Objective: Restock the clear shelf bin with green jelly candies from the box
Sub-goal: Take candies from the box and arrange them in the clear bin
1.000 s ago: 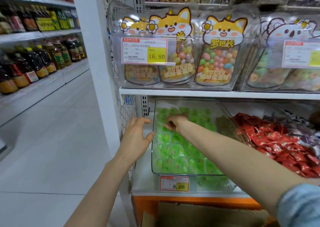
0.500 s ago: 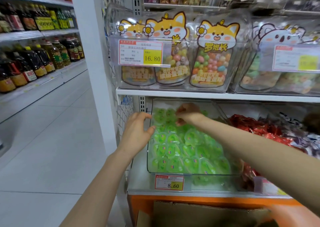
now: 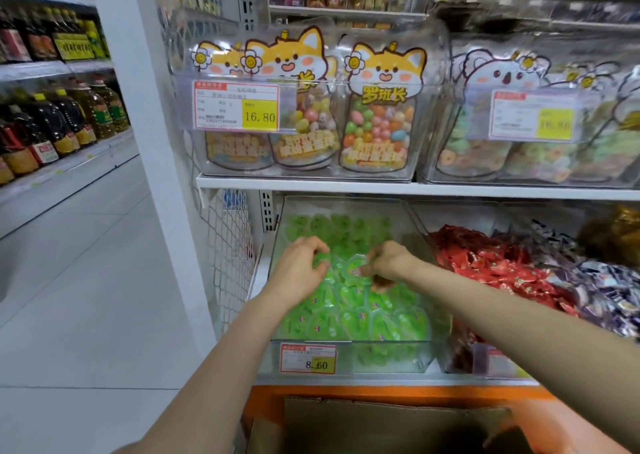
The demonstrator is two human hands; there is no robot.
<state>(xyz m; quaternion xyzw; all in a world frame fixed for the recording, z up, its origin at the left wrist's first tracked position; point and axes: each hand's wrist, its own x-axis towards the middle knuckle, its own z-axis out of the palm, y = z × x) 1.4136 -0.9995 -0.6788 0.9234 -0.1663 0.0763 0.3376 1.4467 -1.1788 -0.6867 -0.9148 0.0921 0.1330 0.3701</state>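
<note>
The right hand (image 3: 388,263) has its fingers curled down, thumb and fingertips pinched on the rim of one of the green jelly candies (image 3: 349,311) near the middle of the heap. The left hand (image 3: 301,266) sits just beside it at nine o'clock, fingers also curled with the tips among the candies. Its thumb and forefinger look close together, but I cannot tell whether they hold one. Both forearms reach in from six o'clock over the front wall.

The candies fill the clear shelf bin (image 3: 381,342) on the lower shelf, heaped to its front rim. A price tag (image 3: 308,358) reading 8.60 is fixed to the bin's front at seven o'clock. The box (image 3: 381,422), brown cardboard with open flaps, stands below the shelf at six o'clock.

At three o'clock of the bin lie red-wrapped sweets (image 3: 502,266), with purple-wrapped ones (image 3: 606,297) beyond. At nine o'clock a wire mesh panel (image 3: 228,245) closes the shelf end. At twelve o'clock, on the shelf above, stand fox-printed candy bags (image 3: 381,107) behind a 16.80 tag (image 3: 239,110). Far off at ten o'clock, oil bottles (image 3: 69,117) line another aisle.
</note>
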